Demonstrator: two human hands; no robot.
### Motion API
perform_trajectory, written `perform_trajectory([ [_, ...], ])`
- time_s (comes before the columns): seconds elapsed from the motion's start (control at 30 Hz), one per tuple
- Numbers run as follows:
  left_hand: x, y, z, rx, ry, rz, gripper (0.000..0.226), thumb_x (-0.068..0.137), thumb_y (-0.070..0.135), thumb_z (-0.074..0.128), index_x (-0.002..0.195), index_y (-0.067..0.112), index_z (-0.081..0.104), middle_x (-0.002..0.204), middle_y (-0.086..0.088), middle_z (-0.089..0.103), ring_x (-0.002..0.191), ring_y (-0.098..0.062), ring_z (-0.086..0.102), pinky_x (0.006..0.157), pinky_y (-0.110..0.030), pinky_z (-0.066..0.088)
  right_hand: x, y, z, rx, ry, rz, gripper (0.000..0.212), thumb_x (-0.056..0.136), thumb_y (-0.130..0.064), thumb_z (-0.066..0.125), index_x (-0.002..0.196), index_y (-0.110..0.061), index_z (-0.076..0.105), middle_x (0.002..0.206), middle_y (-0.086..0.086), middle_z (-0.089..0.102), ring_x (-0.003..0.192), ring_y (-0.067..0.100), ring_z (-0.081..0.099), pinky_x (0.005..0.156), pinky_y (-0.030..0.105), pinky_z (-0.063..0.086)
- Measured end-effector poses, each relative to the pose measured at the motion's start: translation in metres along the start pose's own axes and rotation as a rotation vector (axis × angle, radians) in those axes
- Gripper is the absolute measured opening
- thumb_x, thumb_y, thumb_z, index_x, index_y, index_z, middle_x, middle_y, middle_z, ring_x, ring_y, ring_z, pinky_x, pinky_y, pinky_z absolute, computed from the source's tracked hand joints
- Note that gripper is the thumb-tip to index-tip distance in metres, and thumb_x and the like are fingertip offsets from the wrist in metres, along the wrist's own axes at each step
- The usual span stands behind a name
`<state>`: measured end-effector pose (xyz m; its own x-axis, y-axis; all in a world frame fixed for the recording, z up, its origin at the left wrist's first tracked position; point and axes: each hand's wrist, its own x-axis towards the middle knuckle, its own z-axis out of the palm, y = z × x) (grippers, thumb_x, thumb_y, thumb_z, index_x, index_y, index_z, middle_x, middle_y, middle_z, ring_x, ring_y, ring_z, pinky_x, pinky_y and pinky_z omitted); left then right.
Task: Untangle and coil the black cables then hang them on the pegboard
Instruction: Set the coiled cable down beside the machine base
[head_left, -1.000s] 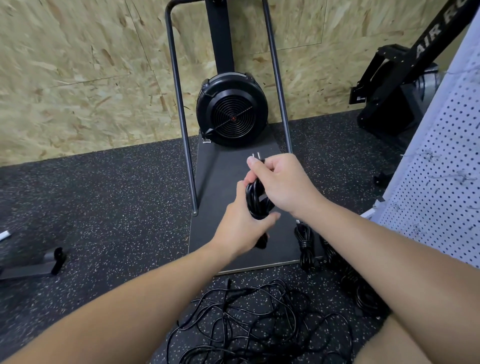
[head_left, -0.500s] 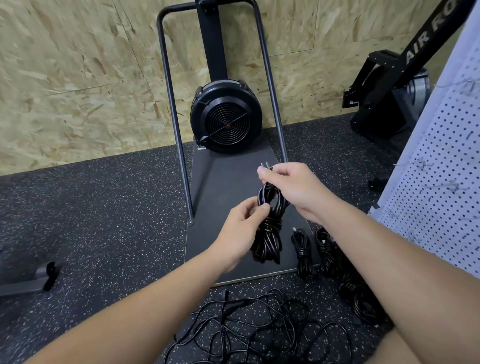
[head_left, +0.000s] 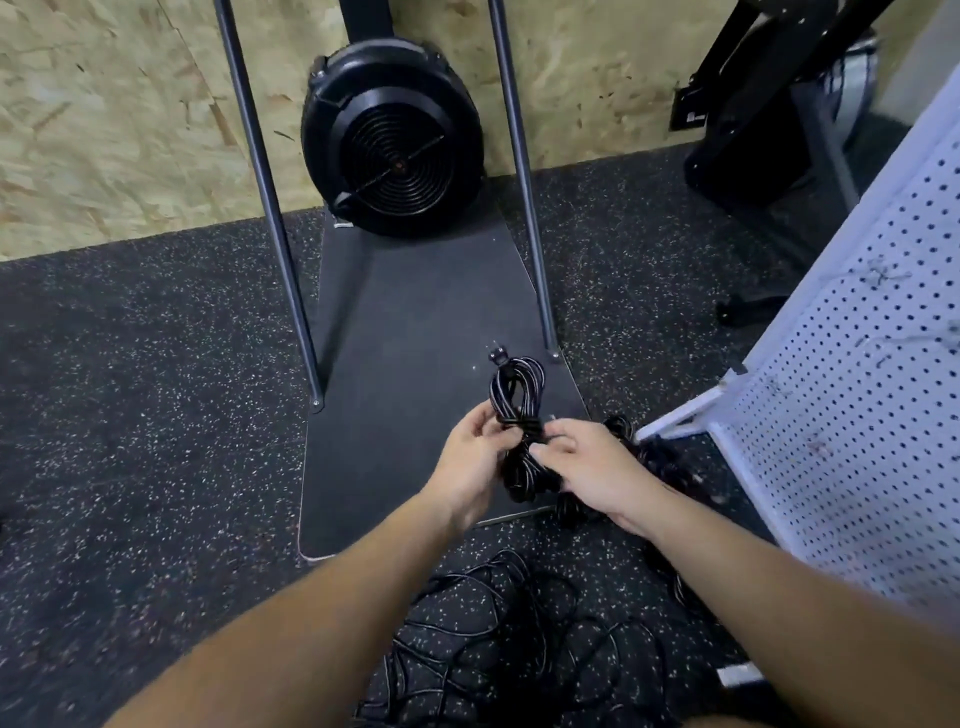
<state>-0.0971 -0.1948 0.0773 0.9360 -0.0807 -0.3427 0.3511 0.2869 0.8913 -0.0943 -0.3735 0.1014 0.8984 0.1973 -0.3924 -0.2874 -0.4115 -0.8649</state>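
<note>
Both hands clamp coiled cable (head_left: 517, 410) mid-frame: left hand (head_left: 470, 457) pinches wrapped waist, right hand (head_left: 587, 467) grips lower loops, keeping coil tight. Pegboard (head_left: 857, 415) at three o'clock; tangle (head_left: 498, 639) at six.

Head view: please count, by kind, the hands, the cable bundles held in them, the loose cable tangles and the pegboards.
hands, left hand and right hand: 2
held cable bundle, gripped by both hands: 1
loose cable tangle on the floor: 1
pegboard: 1
Total: 5
</note>
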Motion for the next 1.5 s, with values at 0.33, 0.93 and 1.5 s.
perform_trajectory([
  [0.33, 0.091, -0.133, -0.045, 0.218, 0.232, -0.128, 0.030, 0.100, 0.002, 0.075, 0.128, 0.011, 0.072, 0.109, -0.003, 0.078, 0.099, -0.017, 0.079, 0.084, -0.028, 0.064, 0.083, 0.115, 0.057, -0.126, 0.077, 0.151, 0.052, 0.108, -0.020, 0.068, 0.158, -0.014, 0.055, 0.146, 0.005, 0.067, 0.134, 0.021, 0.064, 0.113, 0.030, 0.050],
  [0.93, 0.055, -0.086, -0.099, 0.665, 0.130, 0.146, 0.028, 0.099, 0.017, 0.082, 0.127, 0.018, 0.078, 0.100, 0.011, 0.083, 0.101, -0.008, 0.077, 0.104, -0.032, 0.058, 0.072, 0.033, 0.047, -0.410, -0.028, -0.035, 0.038, 0.101, -0.035, 0.074, 0.136, -0.021, 0.073, 0.131, -0.008, 0.075, 0.119, 0.012, 0.070, 0.110, 0.034, 0.052],
  [1.5, -0.092, -0.117, -0.259, 1.045, 0.230, -0.022, 0.014, 0.091, 0.018, 0.085, 0.103, 0.024, 0.082, 0.100, 0.007, 0.082, 0.097, -0.017, 0.077, 0.096, -0.040, 0.060, 0.009, 0.059, 0.242, -0.719, -0.364, -0.178, 0.031, 0.097, -0.023, 0.078, 0.127, -0.024, 0.076, 0.123, 0.002, 0.078, 0.109, 0.023, 0.071, 0.099, 0.039, 0.057],
])
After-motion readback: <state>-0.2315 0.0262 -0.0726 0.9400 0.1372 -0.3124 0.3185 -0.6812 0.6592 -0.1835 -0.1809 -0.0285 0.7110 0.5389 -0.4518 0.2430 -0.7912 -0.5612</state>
